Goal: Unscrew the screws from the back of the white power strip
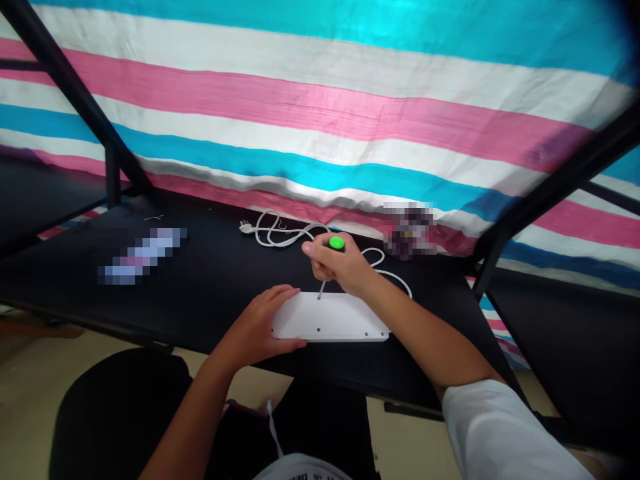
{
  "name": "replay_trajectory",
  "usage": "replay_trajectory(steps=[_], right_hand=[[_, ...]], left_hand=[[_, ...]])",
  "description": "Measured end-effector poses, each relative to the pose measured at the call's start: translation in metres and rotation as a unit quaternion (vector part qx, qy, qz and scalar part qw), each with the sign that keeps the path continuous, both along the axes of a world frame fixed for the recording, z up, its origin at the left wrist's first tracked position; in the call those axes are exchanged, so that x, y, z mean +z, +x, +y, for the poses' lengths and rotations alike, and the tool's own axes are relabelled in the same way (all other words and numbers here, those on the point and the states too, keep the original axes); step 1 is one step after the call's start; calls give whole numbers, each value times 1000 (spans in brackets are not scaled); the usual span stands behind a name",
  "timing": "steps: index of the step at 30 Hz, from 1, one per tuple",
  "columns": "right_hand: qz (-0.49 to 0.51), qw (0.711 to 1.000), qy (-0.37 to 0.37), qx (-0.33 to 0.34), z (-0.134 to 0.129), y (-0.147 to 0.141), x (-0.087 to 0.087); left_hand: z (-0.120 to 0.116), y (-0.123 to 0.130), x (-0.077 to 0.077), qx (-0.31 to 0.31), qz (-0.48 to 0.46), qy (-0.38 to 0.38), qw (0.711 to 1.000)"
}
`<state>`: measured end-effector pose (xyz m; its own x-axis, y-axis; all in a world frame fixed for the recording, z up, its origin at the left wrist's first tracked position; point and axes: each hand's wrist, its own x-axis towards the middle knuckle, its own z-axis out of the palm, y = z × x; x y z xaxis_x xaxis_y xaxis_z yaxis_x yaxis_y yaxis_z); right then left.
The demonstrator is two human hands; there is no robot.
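Note:
A white rectangular power strip or similar casing (345,319) lies on the black table, with several small screw holes in its upward face. My left hand (263,327) grips its left end, thumb along the near edge and fingers at the far edge. My right hand (340,263) is closed around a screwdriver with a green-topped handle (337,243). The screwdriver's metal shaft (321,289) points down, and its tip is at a hole near the casing's far edge. A white cable (280,239) with a plug (246,227) lies looped behind the casing.
On the black table (215,267), a blurred item (143,257) lies at the left and another (410,231) at the back right. Black metal bars (75,93) rise on both sides. A striped sheet (310,100) hangs behind.

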<state>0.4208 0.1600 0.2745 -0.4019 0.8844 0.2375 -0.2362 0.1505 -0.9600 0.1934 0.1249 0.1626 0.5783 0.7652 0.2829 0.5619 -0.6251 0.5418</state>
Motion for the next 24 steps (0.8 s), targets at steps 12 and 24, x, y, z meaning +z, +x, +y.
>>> replay_trajectory(steps=[12, 24], right_hand=[[-4, 963, 38, -267, -13, -25, -7], [58, 983, 40, -170, -17, -10, 9]], left_hand=[[0, 1, 1, 0, -4, -1, 1000], [-4, 4, 7, -4, -6, -2, 1000]])
